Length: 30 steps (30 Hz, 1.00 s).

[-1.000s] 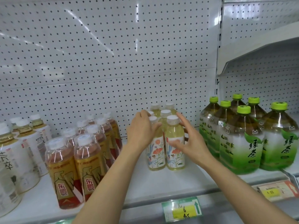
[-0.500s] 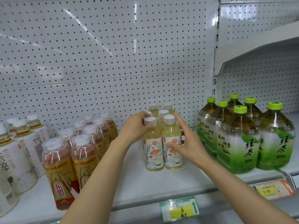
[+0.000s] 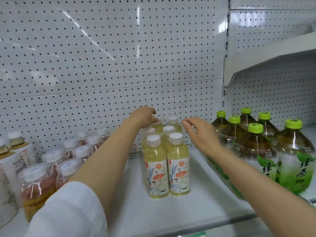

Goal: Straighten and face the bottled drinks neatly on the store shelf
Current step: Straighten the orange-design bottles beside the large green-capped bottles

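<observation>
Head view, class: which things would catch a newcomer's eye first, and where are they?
Mid-shelf, the pale yellow bottles with flowered labels stand in two neat rows. The left hand reaches over the back-left bottle, and the right hand hovers beside the rows. On the right stand big green-capped tea bottles.

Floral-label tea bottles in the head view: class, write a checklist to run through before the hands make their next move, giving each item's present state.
1. Front two floral-label bottles upright, labels facing out: ok.
2. Left hand on the back-left floral-label bottle: fingers are at its cap, but a firm grip cannot be told.
3. Right hand free: ok, fingers relaxed, holding nothing, beside the back-right floral-label bottle.
4. Back bottles' labels facing out: cannot tell, hidden by the rows in front.
5. Room for the right forearm: not ok, it lies close in front of the green tea bottles.
6. Bare shelf in front to pull bottles forward: ok.
</observation>
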Available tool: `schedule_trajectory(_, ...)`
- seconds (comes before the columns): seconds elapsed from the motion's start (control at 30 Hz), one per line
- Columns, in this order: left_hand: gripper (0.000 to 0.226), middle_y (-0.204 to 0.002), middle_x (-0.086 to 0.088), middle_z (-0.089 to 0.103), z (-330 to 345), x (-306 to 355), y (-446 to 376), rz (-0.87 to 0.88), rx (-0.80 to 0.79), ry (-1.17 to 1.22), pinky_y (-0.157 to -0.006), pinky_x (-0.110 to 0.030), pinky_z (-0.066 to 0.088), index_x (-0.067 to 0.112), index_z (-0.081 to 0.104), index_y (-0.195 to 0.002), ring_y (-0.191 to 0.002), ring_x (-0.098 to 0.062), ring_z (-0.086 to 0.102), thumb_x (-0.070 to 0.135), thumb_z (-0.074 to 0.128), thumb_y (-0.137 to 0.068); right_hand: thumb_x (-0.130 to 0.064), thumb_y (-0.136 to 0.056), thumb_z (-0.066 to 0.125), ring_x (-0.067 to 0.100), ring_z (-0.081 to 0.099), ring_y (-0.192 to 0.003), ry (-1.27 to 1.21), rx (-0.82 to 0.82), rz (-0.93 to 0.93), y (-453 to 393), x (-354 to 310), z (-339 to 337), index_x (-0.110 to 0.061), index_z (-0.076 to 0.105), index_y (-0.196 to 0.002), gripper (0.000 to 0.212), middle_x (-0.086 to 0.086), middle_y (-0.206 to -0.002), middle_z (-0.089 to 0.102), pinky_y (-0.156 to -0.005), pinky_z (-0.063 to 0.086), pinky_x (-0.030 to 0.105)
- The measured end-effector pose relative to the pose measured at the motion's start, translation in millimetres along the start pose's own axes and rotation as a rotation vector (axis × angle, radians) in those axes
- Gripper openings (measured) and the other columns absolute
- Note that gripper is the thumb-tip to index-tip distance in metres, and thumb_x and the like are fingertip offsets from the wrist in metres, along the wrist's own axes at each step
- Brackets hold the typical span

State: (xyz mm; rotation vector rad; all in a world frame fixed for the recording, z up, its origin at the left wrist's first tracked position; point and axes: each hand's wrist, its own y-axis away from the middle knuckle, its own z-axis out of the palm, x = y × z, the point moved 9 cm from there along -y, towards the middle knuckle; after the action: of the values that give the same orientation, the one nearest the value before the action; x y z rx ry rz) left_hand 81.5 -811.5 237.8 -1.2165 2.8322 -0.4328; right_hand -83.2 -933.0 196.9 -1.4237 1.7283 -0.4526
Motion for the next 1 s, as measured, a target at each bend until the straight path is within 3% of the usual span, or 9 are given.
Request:
schedule_trajectory(0.2, 0.057, -0.154, -0.01, 0.042, 35.1, -0.1, -37.7, 0.019, -0.207, 0.079, -0.11, -0.039, 0.035, 0.014, 0.036, -0.153, -0.138, -0.03, 0.042, 0.036, 0.052, -0.102, -0.039, -0.1, 0.047, 0.019, 0.059, -0.113, 0.082, -0.127, 0.078, -30.2, 19.2, 31.3, -0.019, 0.054, -0.134, 0.039, 0.0, -0.13, 0.061, -0.09, 0.05, 0.04)
schedule_trajectory(0.27, 0.057, -0.15, -0.011, 0.047, 42.3, -4.7, -44.8, 0.012, -0.195, 0.113, -0.11, -0.039, 0.036, 0.012, 0.041, -0.149, -0.135, -0.03, 0.045, 0.038, 0.055, -0.101, -0.039, -0.099, 0.05, 0.022, 0.054, -0.122, 0.08, -0.202, 0.123, -36.9, 27.5, 48.6, -0.019, 0.044, -0.142, 0.048, 0.004, -0.138, 0.054, -0.095, 0.048, 0.041)
schedule_trajectory(0.37, 0.047, -0.134, -0.015, 0.059, 45.5, -9.2, -50.4, -0.007, -0.132, 0.153, -0.097, -0.037, 0.043, 0.007, 0.053, -0.135, -0.12, -0.03, 0.055, 0.035, 0.061, -0.098, -0.038, -0.097, 0.055, 0.027, 0.047, -0.129, 0.028, -0.269, 0.192, -47.0, 36.2, 67.3, -0.021, 0.031, -0.151, 0.061, 0.008, -0.147, 0.045, -0.102, 0.043, 0.043)
schedule_trajectory(0.5, 0.035, -0.124, -0.018, 0.063, 39.9, -13.6, -44.4, -0.026, -0.104, 0.213, -0.091, -0.037, 0.047, 0.0, 0.059, -0.12, -0.112, -0.031, 0.059, 0.026, 0.064, -0.097, -0.035, -0.094, 0.061, 0.025, 0.049, -0.129, -0.142, -0.317, 0.274, -58.4, 44.9, 85.2, -0.023, 0.032, -0.15, 0.065, 0.008, -0.145, 0.048, -0.104, 0.042, 0.043)
schedule_trajectory(0.7, 0.04, -0.132, -0.007, 0.056, -36.6, -30.1, -22.4, -0.05, 0.153, 0.548, -0.082, -0.031, 0.044, 0.011, 0.052, -0.135, -0.105, -0.02, 0.053, 0.027, 0.06, -0.099, -0.018, -0.089, 0.068, 0.016, 0.056, -0.097, -0.407, -0.253, 0.371, -66.3, 45.0, 94.3, -0.013, 0.055, -0.126, 0.04, 0.008, -0.12, 0.063, -0.079, 0.04, 0.023)
schedule_trajectory(0.87, 0.045, -0.141, -0.003, 0.051, -111.0, -38.6, 8.9, -0.018, 0.469, 0.68, -0.081, -0.026, 0.043, 0.014, 0.046, -0.144, -0.112, -0.014, 0.051, 0.033, 0.051, -0.103, -0.016, -0.092, 0.064, 0.015, 0.055, -0.103, -0.535, -0.105, 0.398, -75.0, 41.2, 61.7, -0.014, 0.052, -0.132, 0.042, 0.003, -0.12, 0.06, -0.084, 0.043, 0.027)
schedule_trajectory(0.97, 0.04, -0.141, -0.003, 0.051, -141.6, -42.2, 25.4, 0.002, 0.6, 0.794, -0.067, -0.012, 0.05, 0.016, 0.046, -0.145, -0.114, -0.015, 0.055, 0.026, 0.044, -0.106, -0.017, -0.095, 0.06, 0.016, 0.056, -0.11, -0.599, -0.045, 0.347, -87.3, 24.4, 28.5, -0.018, 0.05, -0.135, 0.041, 0.0, -0.124, 0.058, -0.078, 0.044, 0.021)
schedule_trajectory(1.0, 0.038, -0.14, -0.003, 0.051, -151.2, -42.4, 32.4, 0.014, 0.64, 0.815, -0.069, -0.013, 0.053, 0.018, 0.047, -0.143, -0.115, -0.016, 0.056, 0.024, 0.041, -0.106, -0.017, -0.095, 0.059, 0.016, 0.056, -0.111, -0.623, -0.028, 0.33, -91.0, 18.6, 17.2, -0.019, 0.05, -0.135, 0.041, 0.0, -0.125, 0.057, -0.077, 0.045, 0.02)
